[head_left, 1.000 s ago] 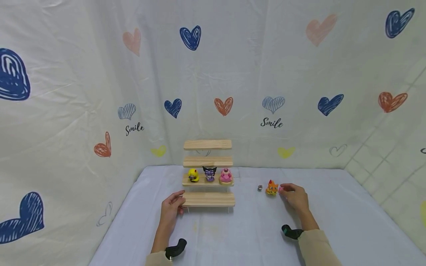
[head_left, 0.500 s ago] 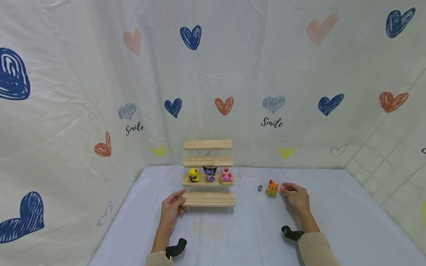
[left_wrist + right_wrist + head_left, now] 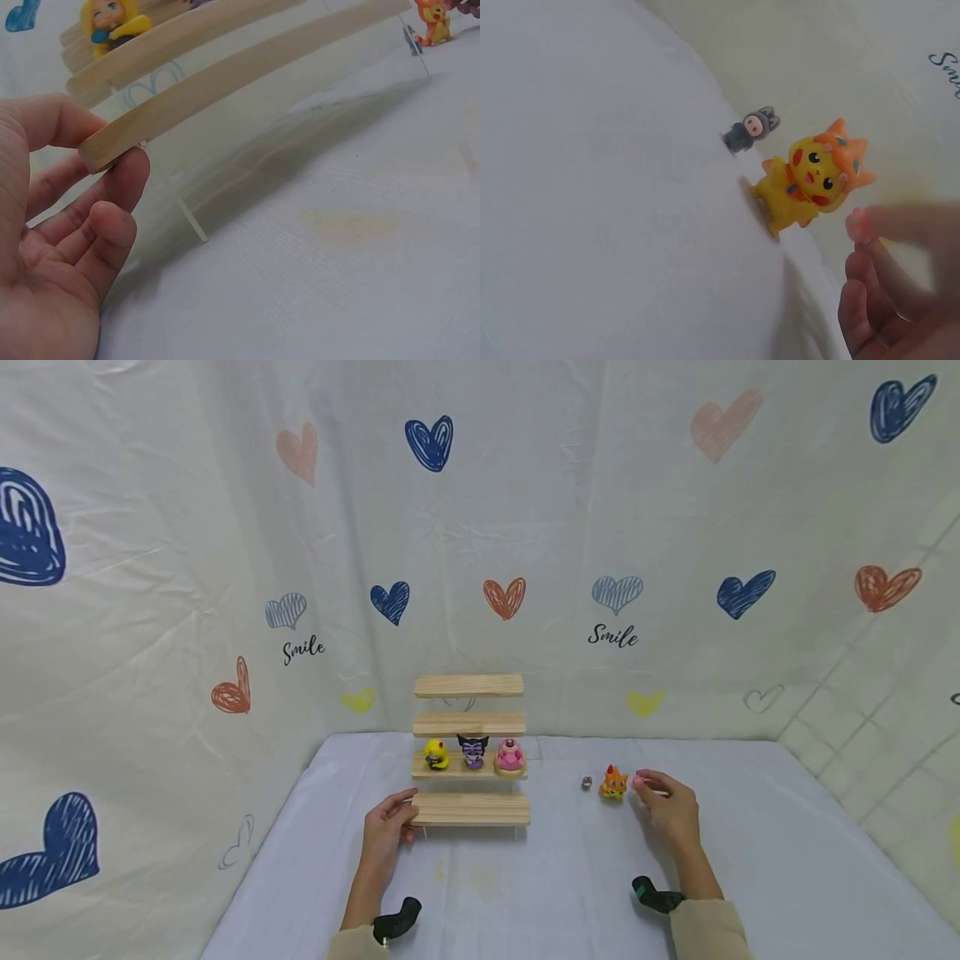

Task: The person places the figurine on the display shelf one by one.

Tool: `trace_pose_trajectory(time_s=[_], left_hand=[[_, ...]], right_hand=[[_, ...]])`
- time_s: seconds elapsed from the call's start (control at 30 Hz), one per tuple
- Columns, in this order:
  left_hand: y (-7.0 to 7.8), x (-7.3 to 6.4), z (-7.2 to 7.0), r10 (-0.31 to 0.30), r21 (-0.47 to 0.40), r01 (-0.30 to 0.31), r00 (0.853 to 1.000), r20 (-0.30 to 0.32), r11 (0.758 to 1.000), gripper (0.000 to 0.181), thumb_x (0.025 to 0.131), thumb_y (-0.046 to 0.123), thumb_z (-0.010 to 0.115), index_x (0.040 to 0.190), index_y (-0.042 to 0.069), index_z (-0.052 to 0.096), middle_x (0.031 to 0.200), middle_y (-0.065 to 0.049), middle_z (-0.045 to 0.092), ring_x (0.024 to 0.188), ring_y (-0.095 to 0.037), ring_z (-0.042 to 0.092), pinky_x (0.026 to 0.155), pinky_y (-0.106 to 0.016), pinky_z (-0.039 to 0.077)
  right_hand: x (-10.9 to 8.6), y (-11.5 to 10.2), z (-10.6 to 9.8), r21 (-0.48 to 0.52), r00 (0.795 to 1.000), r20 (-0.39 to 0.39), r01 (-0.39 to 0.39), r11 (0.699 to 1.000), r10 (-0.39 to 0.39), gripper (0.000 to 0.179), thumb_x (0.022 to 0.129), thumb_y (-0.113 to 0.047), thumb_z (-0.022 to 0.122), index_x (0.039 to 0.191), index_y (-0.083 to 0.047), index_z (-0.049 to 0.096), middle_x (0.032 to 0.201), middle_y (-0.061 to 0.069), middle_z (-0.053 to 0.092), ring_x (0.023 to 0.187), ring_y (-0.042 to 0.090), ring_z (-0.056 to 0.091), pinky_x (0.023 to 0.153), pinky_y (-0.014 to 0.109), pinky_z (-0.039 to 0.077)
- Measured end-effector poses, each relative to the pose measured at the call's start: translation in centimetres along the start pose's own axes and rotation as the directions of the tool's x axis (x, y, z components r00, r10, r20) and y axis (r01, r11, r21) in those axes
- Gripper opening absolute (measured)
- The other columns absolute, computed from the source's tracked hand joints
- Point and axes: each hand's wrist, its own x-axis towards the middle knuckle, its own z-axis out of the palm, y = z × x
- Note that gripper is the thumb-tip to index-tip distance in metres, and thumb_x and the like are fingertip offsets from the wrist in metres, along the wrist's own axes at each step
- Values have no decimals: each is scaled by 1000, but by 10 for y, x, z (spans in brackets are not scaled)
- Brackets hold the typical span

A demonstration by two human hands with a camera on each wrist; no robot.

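My left hand pinches the left end of the bottom board of a wooden tiered display stand, thumb below and fingers above in part. A small pink figurine is pinched between the thumb and index fingertip of my right hand; its details are blurred. Just left of that hand stands an orange-and-yellow figurine with a pointed hood. Beyond it is a tiny grey hooded figurine with ears. On the stand's second board from the bottom sit a yellow-haired figurine, a black-and-purple one and a pink one.
The stand's two upper boards hold nothing. Thin clear legs support the bottom board on a white tablecloth. A white curtain printed with hearts hangs behind the table. Black camera mounts sit on the wrists.
My right hand has shifted slightly right and up with the pink figurine, widening the gap to the orange-and-yellow figurine. The left hand has stayed at the board's end.
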Motion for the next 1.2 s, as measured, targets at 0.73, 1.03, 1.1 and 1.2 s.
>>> trace_pose_trajectory(time_s=[0.73,1.03,1.1,1.2], left_hand=[[2,0,1,14,13,-14,1000,-3,1000,38,89,5,68,127,-2,67,89,-1,71,61,-11,56,49,-22,45],[1,0,1,6,20,-5,1000,-7,1000,41,89,4,69,129,-4,65,91,-1,71,61,-11,55,49,-22,44],[1,1,1,4,22,-4,1000,-11,1000,40,89,5,69,128,-3,66,91,-1,71,62,-12,55,49,-22,45],[1,1,1,-7,11,7,1000,-12,1000,39,89,5,69,128,-1,67,91,0,71,62,-12,55,49,-23,45]], right_hand=[[-16,-40,-12,15,994,-20,112,994,-112,36,100,-29,66,132,-14,67,125,13,68,91,8,64,71,16,53],[-27,-58,-8,32,993,9,119,992,-119,38,100,-34,66,133,-15,67,130,13,67,111,26,63,74,17,51],[-29,-62,-7,35,991,13,130,991,-130,37,99,-33,67,132,-15,68,130,13,66,112,26,62,75,16,51],[-33,-67,-7,32,987,12,159,987,-159,37,99,-32,68,131,-15,69,129,13,67,112,27,63,75,16,50]])
